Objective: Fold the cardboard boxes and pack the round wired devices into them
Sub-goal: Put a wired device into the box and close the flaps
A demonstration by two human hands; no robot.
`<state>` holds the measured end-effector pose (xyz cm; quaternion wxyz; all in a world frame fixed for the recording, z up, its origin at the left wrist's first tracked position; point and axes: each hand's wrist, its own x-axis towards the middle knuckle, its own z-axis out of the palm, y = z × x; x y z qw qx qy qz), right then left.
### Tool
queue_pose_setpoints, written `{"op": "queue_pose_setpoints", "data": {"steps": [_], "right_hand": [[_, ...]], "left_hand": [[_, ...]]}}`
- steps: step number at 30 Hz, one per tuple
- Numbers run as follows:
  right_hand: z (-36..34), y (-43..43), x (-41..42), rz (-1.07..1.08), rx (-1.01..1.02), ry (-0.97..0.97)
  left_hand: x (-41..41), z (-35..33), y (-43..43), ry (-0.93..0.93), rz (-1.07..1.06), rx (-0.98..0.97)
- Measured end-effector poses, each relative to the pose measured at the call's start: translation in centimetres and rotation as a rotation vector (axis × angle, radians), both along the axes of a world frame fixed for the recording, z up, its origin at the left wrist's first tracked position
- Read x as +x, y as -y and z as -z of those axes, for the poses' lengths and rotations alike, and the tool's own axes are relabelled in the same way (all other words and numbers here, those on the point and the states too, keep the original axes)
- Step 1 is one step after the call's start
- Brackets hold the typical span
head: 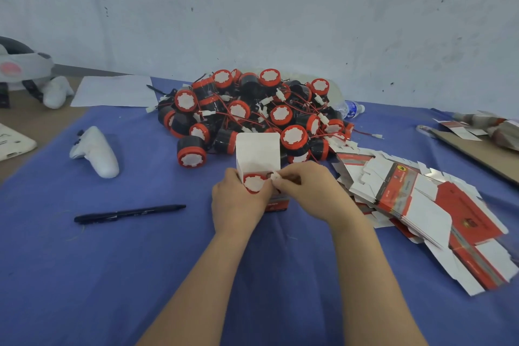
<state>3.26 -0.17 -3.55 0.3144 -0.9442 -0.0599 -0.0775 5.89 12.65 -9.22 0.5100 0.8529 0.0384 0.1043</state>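
**Fingers [282,182] pinch plug [276,176] at mouth of cardboard box [258,152]**

Working over the blue tablecloth [140,261], I have the heap of round wired devices [252,112] lying beyond my hands and a fanned stack of flat boxes [421,205] to the right. My left hand [236,199] is curled round the cardboard box, which stands with its top flap raised on the far side. One device [254,183] sits inside, its red-and-white face showing at the open top. My right hand [309,191] has thumb and fingertips closed on the white plug, just right of that face at the rim. By my reckoning the plug must go down and leftward into the box, and the right hand is nearer.
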Motion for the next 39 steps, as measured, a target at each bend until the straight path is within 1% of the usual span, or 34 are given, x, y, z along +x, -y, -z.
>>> {"op": "queue_pose_setpoints", "data": {"steps": [2, 4, 7, 10, 16, 20, 22, 29, 35, 37, 39], "right_hand": [[0.1, -0.3, 0.2, 0.081, -0.044, 0.106], [0.3, -0.5, 0.4, 0.157, -0.024, 0.158], [0.8, -1.1, 0.9, 0.274, 0.005, 0.176], [1.1, -1.5, 1.1, 0.351, 0.029, 0.149], [1.6, -2.6, 1.3, 0.337, -0.137, 0.149], [1.4, -2.7, 1.5, 0.317, -0.348, 0.126], [1.2, -2.5, 1.4, 0.307, -0.407, 0.095], [1.3, -3.6, 1.7, 0.349, -0.415, 0.052], [0.9, -3.0, 1.5, 0.268, -0.455, -0.024], [0.8, -2.7, 1.5, 0.244, -0.44, -0.066], [0.7, -2.8, 1.7, 0.255, -0.402, -0.084]], "left_hand": [[0.0, 0.0, 0.0, -0.002, 0.006, 0.0], [0.0, 0.0, 0.0, -0.002, 0.004, 0.002], [0.0, 0.0, 0.1, 0.001, -0.005, 0.012], [0.0, 0.0, 0.2, 0.016, -0.016, 0.018], [0.0, 0.1, 0.2, 0.009, -0.027, 0.036], [0.0, 0.3, 0.2, 0.02, -0.026, 0.046], [0.1, 0.3, 0.3, 0.03, -0.026, 0.05], [0.0, 0.3, 0.4, 0.023, -0.026, 0.087], [0.0, 0.1, 0.2, 0.04, 0.009, 0.072], [-0.1, 0.0, 0.1, 0.033, 0.012, 0.093], [-0.2, 0.1, 0.2, 0.027, -0.007, 0.171]]}}
